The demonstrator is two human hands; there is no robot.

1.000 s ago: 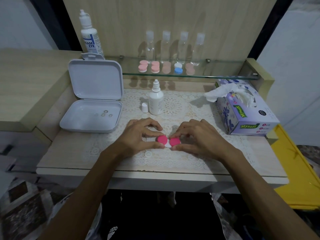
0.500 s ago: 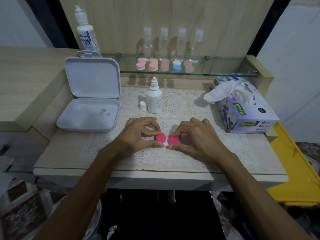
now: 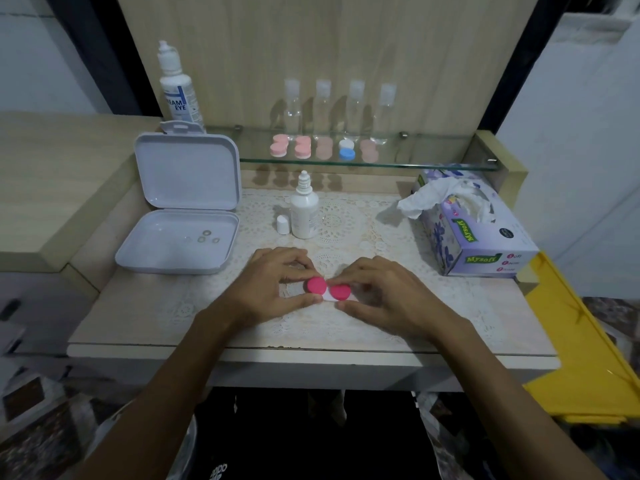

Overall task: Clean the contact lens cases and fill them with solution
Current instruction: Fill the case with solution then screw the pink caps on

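Two hands pinch pink-capped lens case (image 3: 327, 291) | left grip (image 3: 273, 289), right grip (image 3: 384, 296) | tissue box (image 3: 478, 237) "Mysoft"

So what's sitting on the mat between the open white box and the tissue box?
In the head view, a small white bottle with its loose cap beside it stands between the open white box and the tissue box.

A lace-covered table (image 3: 138, 306) carries a white box (image 3: 180, 242), dropper bottle (image 3: 304, 216) and tissue box (image 3: 474, 233).
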